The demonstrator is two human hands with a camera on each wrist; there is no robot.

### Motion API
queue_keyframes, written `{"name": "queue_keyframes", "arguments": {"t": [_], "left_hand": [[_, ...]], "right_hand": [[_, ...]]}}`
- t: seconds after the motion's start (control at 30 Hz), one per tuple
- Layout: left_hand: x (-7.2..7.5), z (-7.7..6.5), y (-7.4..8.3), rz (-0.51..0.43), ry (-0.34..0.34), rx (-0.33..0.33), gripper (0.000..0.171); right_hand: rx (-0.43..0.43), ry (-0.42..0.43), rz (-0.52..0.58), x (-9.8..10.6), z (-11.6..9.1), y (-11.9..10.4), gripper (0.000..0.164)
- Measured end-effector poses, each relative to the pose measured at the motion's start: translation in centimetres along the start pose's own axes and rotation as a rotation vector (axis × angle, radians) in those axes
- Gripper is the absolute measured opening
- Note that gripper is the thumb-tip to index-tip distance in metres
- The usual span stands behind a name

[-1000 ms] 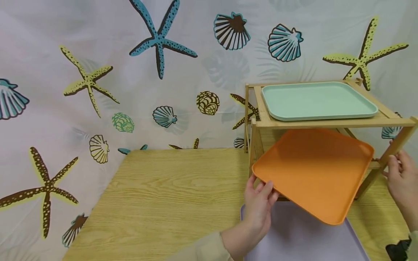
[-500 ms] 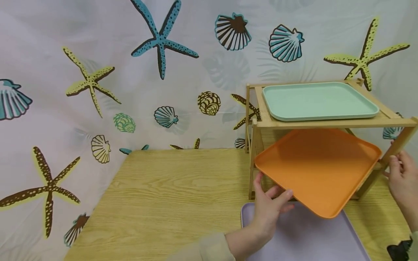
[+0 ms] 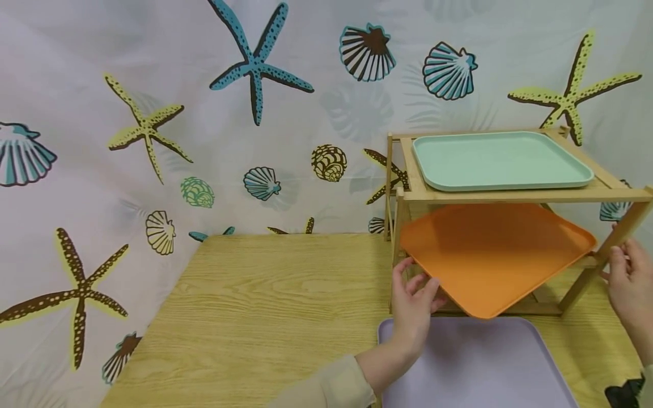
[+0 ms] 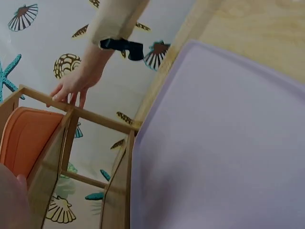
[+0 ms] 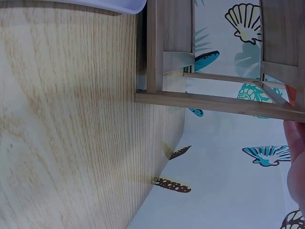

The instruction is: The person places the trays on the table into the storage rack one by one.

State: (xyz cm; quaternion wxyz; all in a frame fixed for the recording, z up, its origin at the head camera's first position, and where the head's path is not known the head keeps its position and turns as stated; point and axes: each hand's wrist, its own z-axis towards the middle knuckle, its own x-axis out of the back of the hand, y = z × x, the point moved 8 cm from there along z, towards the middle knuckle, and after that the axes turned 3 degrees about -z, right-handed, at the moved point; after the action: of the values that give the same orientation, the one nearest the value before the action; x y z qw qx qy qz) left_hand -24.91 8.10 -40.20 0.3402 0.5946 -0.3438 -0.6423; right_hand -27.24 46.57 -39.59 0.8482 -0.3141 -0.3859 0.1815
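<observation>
An orange tray (image 3: 495, 255) lies turned askew inside the two-tier wooden rack (image 3: 510, 196), one corner jutting out at the front below the top shelf. My left hand (image 3: 412, 306) holds its left front edge, thumb and fingertips at the rim. In the left wrist view, the orange tray (image 4: 28, 136) shows between the rack's tiers. My right hand (image 3: 630, 280) grips the rack's right front post; from the left wrist view, the right hand (image 4: 76, 86) has its fingers over the frame. Only part of the right hand (image 5: 296, 167) appears in the right wrist view.
A mint green tray (image 3: 502, 161) sits on the rack's top shelf. In front of the rack, a lilac tray (image 3: 479, 362) lies on the wood-grain table (image 3: 275, 306). Behind hangs a white curtain (image 3: 285, 147) printed with starfish and shells.
The orange tray has moved farther back into the rack and its front corner has swung left. My left hand has shifted along its edge. The right hand stays on the post.
</observation>
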Motion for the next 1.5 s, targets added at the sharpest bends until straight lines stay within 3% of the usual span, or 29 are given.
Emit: {"name": "queue_keyframes", "arguments": {"t": [0.03, 0.13, 0.2, 0.27, 0.33, 0.4, 0.57, 0.7, 0.83, 0.97, 1.07, 1.27, 1.4, 1.5], "left_hand": [[0.0, 0.0, 0.1, 0.04, -0.036, 0.0, 0.046], [-0.7, -0.8, 0.2, 0.191, -0.21, 0.021, 0.035], [-1.6, -2.0, 0.1, 0.293, -0.353, 0.038, 0.029], [-2.6, -3.2, 0.0, 0.373, -0.475, 0.048, 0.024], [-3.4, -4.0, 0.1, 0.435, -0.547, 0.033, 0.02], [-4.0, -4.3, 0.1, 0.488, -0.569, 0.013, 0.021], [-4.3, -4.0, 0.3, 0.557, -0.554, -0.052, 0.025], [-4.1, -3.6, 0.5, 0.596, -0.521, -0.129, 0.012], [-3.4, -3.0, 0.9, 0.632, -0.456, -0.183, 0.011], [-2.4, -2.1, 1.1, 0.625, -0.432, -0.147, 0.016], [-1.6, -1.0, 1.5, 0.651, -0.415, -0.146, 0.019], [0.0, 1.7, 2.2, 0.666, -0.381, -0.107, 0.019], [0.6, 2.8, 2.0, 0.584, -0.349, -0.06, 0.01], [0.9, 3.4, 1.9, 0.544, -0.286, -0.048, 0.006]], "right_hand": [[0.01, 0.006, -0.004, -0.6, 0.5, 2.1, 0.038], [-0.008, -0.004, -0.009, -0.7, 0.3, 2.2, 0.042], [-0.026, -0.013, -0.015, -0.3, -0.1, 0.5, 0.041], [-0.051, -0.018, 0.002, 0.8, -1.1, -3.3, 0.037], [-0.038, -0.005, 0.007, 0.8, -1.1, -3.1, 0.038], [-0.044, 0.02, 0.022, 0.7, -1.0, -2.3, 0.041], [-0.037, 0.05, 0.09, 0.1, -0.6, 0.0, 0.044], [-0.02, 0.019, 0.085, -0.1, -0.4, 0.5, 0.044], [-0.009, 0.035, 0.027, -0.6, 0.3, 3.0, 0.045], [0.002, 0.052, 0.06, -0.8, 0.6, 4.3, 0.044], [0.001, 0.039, 0.103, -0.4, 0.2, 2.6, 0.043], [-0.032, 0.025, 0.079, 0.1, -0.5, 0.0, 0.043], [-0.057, 0.039, 0.035, -0.4, 0.0, 2.2, 0.044], [-0.062, 0.033, 0.011, -0.5, 0.1, 2.8, 0.045]]}}
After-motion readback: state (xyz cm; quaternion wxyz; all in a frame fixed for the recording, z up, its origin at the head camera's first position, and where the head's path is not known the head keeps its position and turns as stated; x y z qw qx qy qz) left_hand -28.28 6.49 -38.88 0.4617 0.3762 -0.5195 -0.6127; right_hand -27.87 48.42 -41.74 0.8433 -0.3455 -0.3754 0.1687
